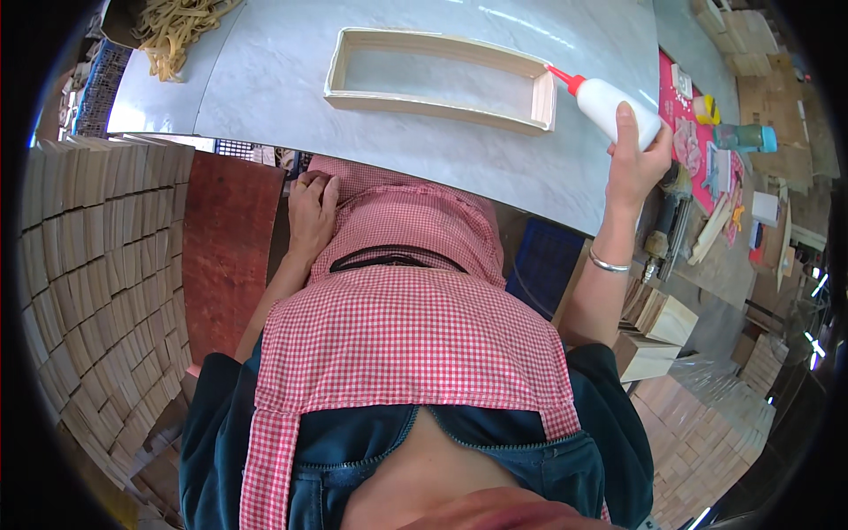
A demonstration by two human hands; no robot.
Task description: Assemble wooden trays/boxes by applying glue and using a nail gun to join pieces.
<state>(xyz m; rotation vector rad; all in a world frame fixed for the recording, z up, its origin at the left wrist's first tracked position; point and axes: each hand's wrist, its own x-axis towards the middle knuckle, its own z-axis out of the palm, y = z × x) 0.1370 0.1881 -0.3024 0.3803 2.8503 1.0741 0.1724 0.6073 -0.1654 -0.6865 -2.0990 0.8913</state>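
My right hand is wrapped round a white squeeze bottle with a red nozzle. The bottle is tilted, and its tip meets the far right corner of a long rectangular wooden frame on the table. White lines, apparently glue, run along the frame's upper edges, and the table shows through its open middle. Below the table's near edge, my left hand rests on my checked apron with loosely bent fingers. I see nothing in that hand.
The pale table carries a heap of tan strips at the far left. To the right are a teal-lidded jar, a yellow roll and tools on a side bench. Stacked wooden pieces stand left; more stacks lie at lower right.
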